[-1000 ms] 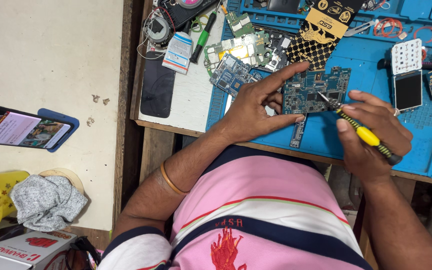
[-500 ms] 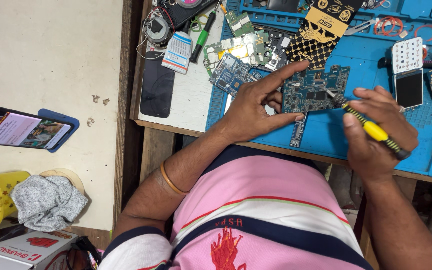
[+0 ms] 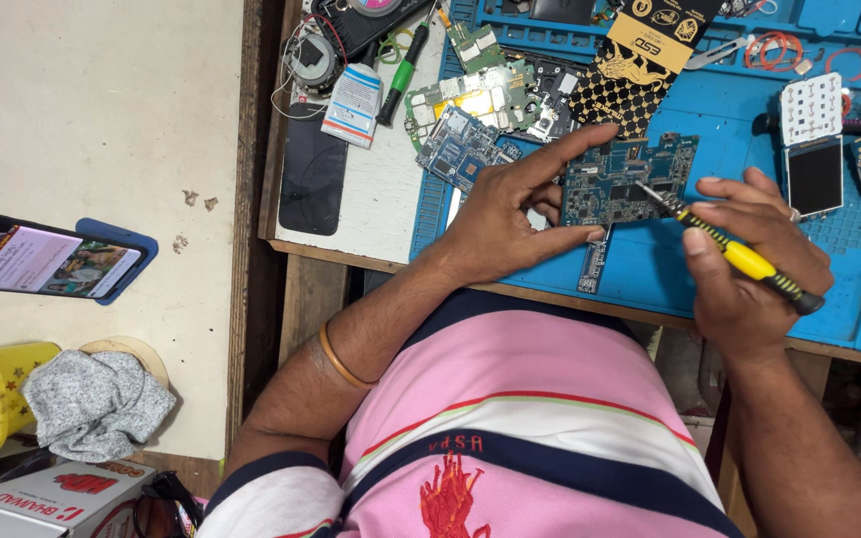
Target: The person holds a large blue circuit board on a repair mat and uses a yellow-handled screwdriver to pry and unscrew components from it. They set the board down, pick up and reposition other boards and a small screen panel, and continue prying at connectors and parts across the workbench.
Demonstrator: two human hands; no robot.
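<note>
A dark blue-green circuit board (image 3: 618, 179) lies on the blue work mat (image 3: 650, 264). My left hand (image 3: 510, 214) holds the board by its left edge, index finger stretched along the top and thumb under the lower edge. My right hand (image 3: 749, 259) grips a yellow-and-black screwdriver (image 3: 739, 254), its metal tip touching the board's right part. A gold bangle sits on my left forearm.
More circuit boards (image 3: 470, 110), a green-handled tool (image 3: 403, 75), a black phone (image 3: 313, 179) and a small packet lie on the left of the bench. A keypad and small screen (image 3: 815, 149) lie right. On the floor are a phone in a blue case (image 3: 52, 264), a grey cloth and boxes.
My right hand with the screwdriver has shifted slightly; the tip stays on the board. My left hand keeps its hold on the board.
</note>
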